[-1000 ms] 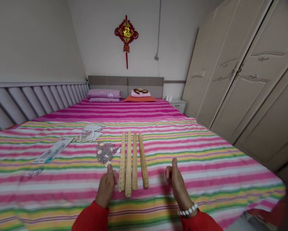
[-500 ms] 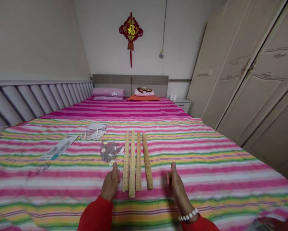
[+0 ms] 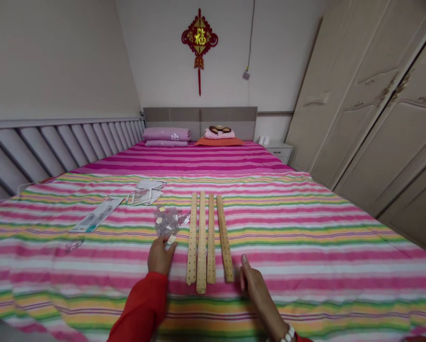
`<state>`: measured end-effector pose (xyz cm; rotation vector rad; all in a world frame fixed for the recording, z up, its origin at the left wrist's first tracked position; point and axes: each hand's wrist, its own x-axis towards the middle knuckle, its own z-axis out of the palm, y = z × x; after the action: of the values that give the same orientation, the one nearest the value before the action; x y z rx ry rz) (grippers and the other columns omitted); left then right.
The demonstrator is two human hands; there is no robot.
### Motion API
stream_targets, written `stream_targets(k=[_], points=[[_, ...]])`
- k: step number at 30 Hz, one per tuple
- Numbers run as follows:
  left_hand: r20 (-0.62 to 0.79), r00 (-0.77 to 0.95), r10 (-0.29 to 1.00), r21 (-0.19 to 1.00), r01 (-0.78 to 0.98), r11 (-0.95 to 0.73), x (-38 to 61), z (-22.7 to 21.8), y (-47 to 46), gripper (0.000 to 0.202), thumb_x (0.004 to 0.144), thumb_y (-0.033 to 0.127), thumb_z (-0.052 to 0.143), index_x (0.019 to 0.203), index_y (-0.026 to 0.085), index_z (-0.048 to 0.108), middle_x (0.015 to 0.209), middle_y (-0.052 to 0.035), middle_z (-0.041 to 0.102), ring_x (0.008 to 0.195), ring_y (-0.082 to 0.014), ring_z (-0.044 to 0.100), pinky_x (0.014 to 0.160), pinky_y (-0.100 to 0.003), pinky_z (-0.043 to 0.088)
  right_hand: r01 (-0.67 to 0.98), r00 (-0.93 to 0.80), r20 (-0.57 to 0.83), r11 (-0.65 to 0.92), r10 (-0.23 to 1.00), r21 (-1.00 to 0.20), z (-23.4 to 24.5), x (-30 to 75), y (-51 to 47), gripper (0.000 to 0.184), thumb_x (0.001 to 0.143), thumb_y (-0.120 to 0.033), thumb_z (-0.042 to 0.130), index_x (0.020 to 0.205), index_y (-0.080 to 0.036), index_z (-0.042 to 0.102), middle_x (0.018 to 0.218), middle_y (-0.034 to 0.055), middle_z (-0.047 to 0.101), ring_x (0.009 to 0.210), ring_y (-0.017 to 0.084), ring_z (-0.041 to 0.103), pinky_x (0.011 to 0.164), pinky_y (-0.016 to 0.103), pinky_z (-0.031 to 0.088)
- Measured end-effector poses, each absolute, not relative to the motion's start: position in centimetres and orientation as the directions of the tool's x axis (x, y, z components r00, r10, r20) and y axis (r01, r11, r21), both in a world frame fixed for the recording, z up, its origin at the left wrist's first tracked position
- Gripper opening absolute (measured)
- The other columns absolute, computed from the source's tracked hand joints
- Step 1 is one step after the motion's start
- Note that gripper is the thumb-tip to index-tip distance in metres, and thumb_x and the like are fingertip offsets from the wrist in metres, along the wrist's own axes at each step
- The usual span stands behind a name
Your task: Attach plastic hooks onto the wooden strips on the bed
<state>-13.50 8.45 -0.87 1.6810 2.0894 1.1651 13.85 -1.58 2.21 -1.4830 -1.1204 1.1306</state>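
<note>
Wooden slats: four, pale, each drilled with a row of holes. They are laid flat and parallel on the bed, long axes running 6 to 12 o'clock (12 taken toward the headboard). The three on the left touch or nearly touch. The fourth is set slightly apart at 3 o'clock and splays a little at its near end. Near ends are roughly level, holes facing up. This is judged a sorting layout, with every piece visible and none stacked.

Left hand: at 8 o'clock of the slats, knuckles up, resting on the sheet. Its fingertips are at a small pale piece just below a clear bag of small parts. Grip: fingers drawn together at the piece, but whether it is pinched or only touched cannot be told.

Right hand: at 4 o'clock, just beside the near end of the outermost slat and not touching it. Grip: loose, one digit raised, nothing held. A white bead bracelet is noted at the wrist.

Loose items are kept at 10 o'clock, clear of the slats: a printed leaflet, a few opened packets and a thin wire-like item. Their print is too small to be read.

Writing: one gold character, 福, is read on the red knot ornament on the far wall at 12 o'clock. No brand is legible anywhere. A wardrobe is recorded at 2 o'clock.
</note>
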Motion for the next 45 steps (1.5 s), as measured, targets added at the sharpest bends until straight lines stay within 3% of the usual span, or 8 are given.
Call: stream_targets(k=[5,10,15,23,28,35,41,45], points=[[0.195,-0.362,0.912,0.794,0.604,0.070,-13.6,-0.2,8.5,0.028,0.065,0.042,0.063,0.080,0.018,0.061,0.079,-0.0056,0.066,0.074,-0.0212,0.061,0.068,-0.032,0.047,0.071,0.120,-0.108,-0.117,0.987,-0.991,1.8,13.1,-1.8,0.066,0.079,-0.074,0.031,0.038,-0.023,0.037,0.042,-0.0031,0.036,0.046,0.013,0.039,0.058,0.030,0.034],[-0.102,-0.372,0.923,0.991,0.042,0.127,-13.8,0.9,6.6,0.047,0.049,0.039,0.080,0.085,0.014,0.065,0.078,-0.0050,0.069,0.075,-0.0164,0.063,0.067,-0.024,0.049,-0.004,-0.036,-0.089,-0.089,0.995,-0.996,0.5,12.9,-2.0,0.052,0.078,-0.067,0.046,0.055,-0.020,0.051,0.049,-0.0039,0.042,0.050,0.013,0.040,0.053,0.027,0.031],[-0.428,-0.046,0.903,0.814,-0.454,0.363,-13.0,2.4,3.3,0.042,0.054,0.027,0.084,0.091,0.014,0.067,0.077,-0.0015,0.070,0.059,-0.0061,0.060,0.046,-0.012,0.042,0.020,-0.072,-0.027,-0.026,0.997,-0.999,0.7,12.8,-2.2,0.042,0.071,-0.058,0.062,0.062,-0.018,0.055,0.055,-0.0043,0.042,0.054,0.012,0.039,0.053,0.025,0.031],[-0.547,0.268,0.793,0.523,-0.630,0.574,-7.1,4.7,0.5,0.010,0.081,0.011,0.061,0.091,0.010,0.065,0.075,-0.0050,0.070,0.062,-0.0091,0.065,0.055,-0.016,0.052,-0.135,0.008,-0.005,-0.004,1.000,-0.991,2.7,11.7,-2.0,0.036,0.067,-0.052,0.070,0.078,-0.017,0.069,0.061,-0.0014,0.056,0.055,0.011,0.043,0.052,0.025,0.033],[-0.589,0.466,0.661,0.298,-0.635,0.713,-2.7,4.2,-0.7,0.013,0.088,0.019,0.053,0.090,0.010,0.062,0.070,-0.0040,0.068,0.056,-0.0077,0.063,0.049,-0.014,0.049,-0.265,0.028,-0.060,-0.051,0.998,-0.963,3.4,12.3,-1.4,0.036,0.064,-0.046,0.075,0.088,-0.019,0.073,0.057,-0.0028,0.059,0.049,0.009,0.043,0.048,0.023,0.034],[-0.630,0.458,0.627,0.273,-0.626,0.731,0.7,3.4,-2.0,0.005,0.083,0.020,0.062,0.081,0.015,0.063,0.067,-0.0002,0.067,0.055,-0.0054,0.062,0.046,-0.011,0.043,-0.335,0.030,-0.174,-0.154,0.984,-0.929,2.2,13.8,-1.4,0.034,0.058,-0.044,0.079,0.076,-0.016,0.073,0.050,-0.0019,0.059,0.043,0.009,0.043,0.042,0.022,0.030],[-0.604,0.241,0.760,0.707,-0.279,0.650,0.5,0.5,-2.3,0.026,0.071,0.040,0.069,0.080,0.016,0.063,0.078,-0.0041,0.069,0.064,-0.0105,0.062,0.050,-0.018,0.042,-0.345,0.114,-0.171,-0.123,0.979,-0.930,1.9,16.2,-0.2,0.030,0.057,-0.041,0.079,0.071,-0.014,0.073,0.049,-0.0014,0.059,0.044,0.009,0.044,0.046,0.023,0.034],[-0.030,0.114,0.993,0.975,0.224,0.004,-0.9,-1.0,-2.5,0.019,0.070,0.036,0.067,0.079,0.019,0.064,0.076,-0.0043,0.067,0.071,-0.0168,0.061,0.066,-0.029,0.047,-0.249,0.059,-0.184,-0.164,0.981,-0.955,2.2,17.2,1.0,0.027,0.058,-0.038,0.079,0.069,-0.013,0.073,0.047,-0.0016,0.058,0.045,0.009,0.045,0.046,0.023,0.032]])
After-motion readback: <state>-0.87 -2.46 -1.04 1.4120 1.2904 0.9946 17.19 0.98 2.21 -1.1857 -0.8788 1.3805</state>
